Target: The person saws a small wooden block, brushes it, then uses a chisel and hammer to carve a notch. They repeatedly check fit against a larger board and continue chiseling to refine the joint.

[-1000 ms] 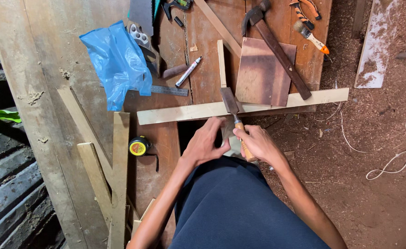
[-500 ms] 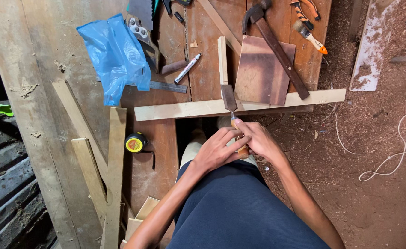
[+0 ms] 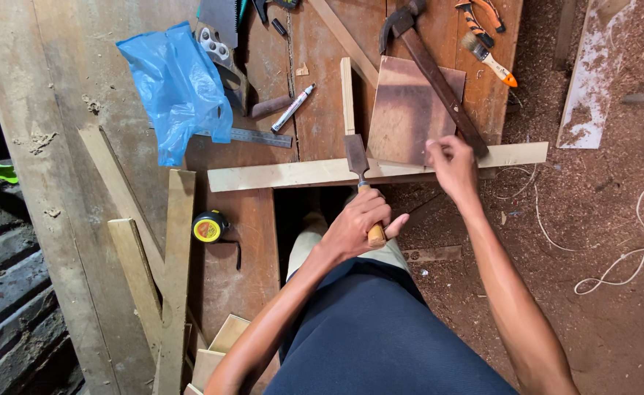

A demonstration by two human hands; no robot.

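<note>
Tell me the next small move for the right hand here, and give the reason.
Probably close the right hand around the hammer handle and lift it. The left hand already grips the chisel by its wooden handle, with the blade set on the long wooden strip. The right hand is off the chisel and sits at the lower end of the hammer's handle.

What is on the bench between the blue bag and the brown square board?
In the head view, between the blue plastic bag and the brown board lie a white marker pen and a thin upright wood strip.
</note>
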